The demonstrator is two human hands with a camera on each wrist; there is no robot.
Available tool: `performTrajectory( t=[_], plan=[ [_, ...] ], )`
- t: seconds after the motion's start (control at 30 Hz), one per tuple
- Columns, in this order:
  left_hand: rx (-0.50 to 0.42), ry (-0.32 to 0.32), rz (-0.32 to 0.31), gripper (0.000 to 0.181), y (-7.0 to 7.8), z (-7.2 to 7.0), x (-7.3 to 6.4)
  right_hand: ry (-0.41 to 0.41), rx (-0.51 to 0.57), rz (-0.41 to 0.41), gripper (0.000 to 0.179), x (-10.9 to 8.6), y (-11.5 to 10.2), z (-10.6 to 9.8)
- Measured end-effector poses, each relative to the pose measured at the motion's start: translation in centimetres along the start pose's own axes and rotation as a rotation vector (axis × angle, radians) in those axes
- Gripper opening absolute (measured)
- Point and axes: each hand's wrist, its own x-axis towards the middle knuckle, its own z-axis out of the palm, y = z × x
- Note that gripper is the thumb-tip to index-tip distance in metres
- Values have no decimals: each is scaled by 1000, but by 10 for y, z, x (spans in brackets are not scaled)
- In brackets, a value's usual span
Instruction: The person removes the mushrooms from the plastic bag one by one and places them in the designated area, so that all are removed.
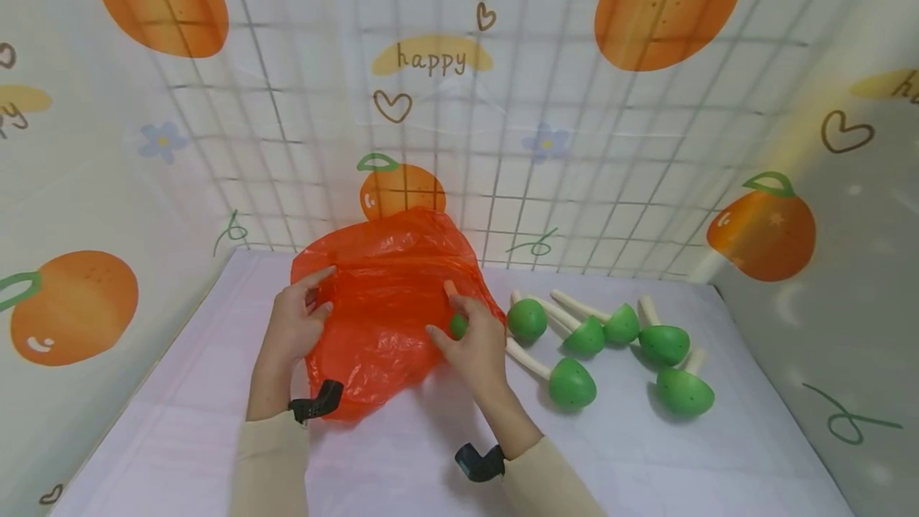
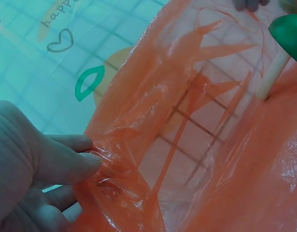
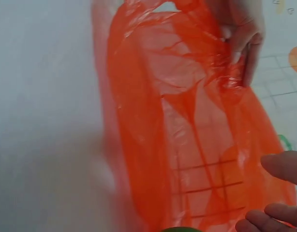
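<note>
A red plastic bag (image 1: 388, 325) stands with its mouth spread wide towards me. My left hand (image 1: 290, 325) pinches the bag's left rim, the film bunched between thumb and fingers in the left wrist view. At the bag's right side is my right hand (image 1: 477, 345), its thumb and fingers apart with nothing between them in the right wrist view. A green-capped toy mushroom (image 2: 289, 38) with a pale stem lies at the bag's mouth, stem pointing inward. Only part of its cap (image 1: 458, 325) shows beside my right fingers in the head view.
Several more green-capped mushrooms (image 1: 572, 384) with pale stems lie on the white table (image 1: 632, 461), right of the bag. A printed cloth wall (image 1: 445, 118) with a grid pattern rises behind. Side walls flank the table, and a black camera sits on each wrist.
</note>
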Motion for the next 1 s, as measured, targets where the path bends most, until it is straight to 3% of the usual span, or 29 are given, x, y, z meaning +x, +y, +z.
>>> performTrajectory(
  t=[0.43,1.0],
  plan=[
    [3,5,9,60,0,0,1,-74,2,109,60,5,15,8],
    [-4,3,-6,62,-1,-1,1,-38,-36,66,57,8,24,12]
  ],
)
